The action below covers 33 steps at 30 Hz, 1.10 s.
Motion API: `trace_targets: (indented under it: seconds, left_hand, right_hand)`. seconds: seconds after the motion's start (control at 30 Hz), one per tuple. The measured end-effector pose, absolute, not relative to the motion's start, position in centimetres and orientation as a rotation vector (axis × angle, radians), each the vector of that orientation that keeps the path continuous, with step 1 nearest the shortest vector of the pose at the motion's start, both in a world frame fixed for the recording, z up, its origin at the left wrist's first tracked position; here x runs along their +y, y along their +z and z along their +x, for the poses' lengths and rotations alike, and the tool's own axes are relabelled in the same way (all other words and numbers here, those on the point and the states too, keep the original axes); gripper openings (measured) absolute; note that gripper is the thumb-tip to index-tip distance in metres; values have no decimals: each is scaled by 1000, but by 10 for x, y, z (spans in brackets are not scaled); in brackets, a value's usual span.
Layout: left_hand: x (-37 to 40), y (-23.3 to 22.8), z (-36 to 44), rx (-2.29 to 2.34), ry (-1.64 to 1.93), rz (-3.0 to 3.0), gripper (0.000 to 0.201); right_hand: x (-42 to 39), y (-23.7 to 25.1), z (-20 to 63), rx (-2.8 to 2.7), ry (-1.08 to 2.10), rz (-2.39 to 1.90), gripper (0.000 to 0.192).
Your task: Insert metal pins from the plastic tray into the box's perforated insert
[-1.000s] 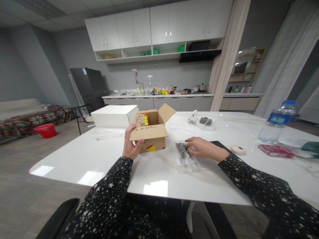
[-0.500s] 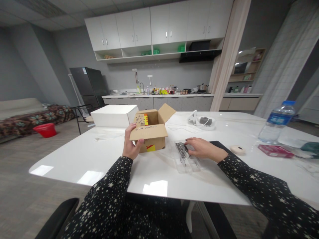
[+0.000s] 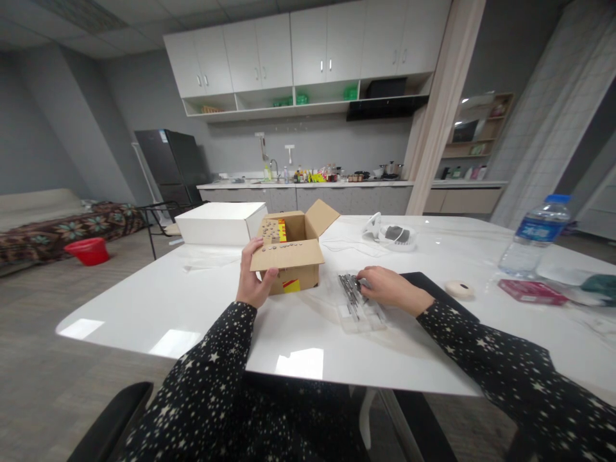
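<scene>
A small open cardboard box (image 3: 293,256) stands on the white table (image 3: 144,308). My left hand (image 3: 254,277) grips its near left corner, thumb on the front flap. To the right lies a clear plastic packet (image 3: 359,307) with several thin dark metal pieces (image 3: 349,292) on it. My right hand (image 3: 391,289) rests on the packet's far end, fingertips touching the metal pieces. Whether it pinches one is hidden by the fingers.
A white box (image 3: 221,222) sits behind the cardboard box. A white device with cable (image 3: 392,235) lies further back. At right stand a water bottle (image 3: 534,236), a tape roll (image 3: 459,289) and a pink pack (image 3: 532,292). A black mat (image 3: 436,287) lies under my right wrist.
My right hand has drawn slightly back toward me along the packet. The left hand and box have stayed put.
</scene>
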State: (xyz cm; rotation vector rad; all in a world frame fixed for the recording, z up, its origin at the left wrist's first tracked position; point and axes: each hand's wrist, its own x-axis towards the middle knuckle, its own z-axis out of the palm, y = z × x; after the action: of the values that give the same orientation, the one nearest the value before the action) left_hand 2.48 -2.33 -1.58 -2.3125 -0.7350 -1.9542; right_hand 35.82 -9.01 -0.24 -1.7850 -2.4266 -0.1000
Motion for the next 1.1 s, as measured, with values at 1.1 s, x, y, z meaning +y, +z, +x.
trace_targets:
  seconds: [1.1]
  left_hand:
    - [-22,-17,27,-719,-1986,-2327,57]
  right_hand:
    - [-75,-12,365,-2127,-122,-1773,24]
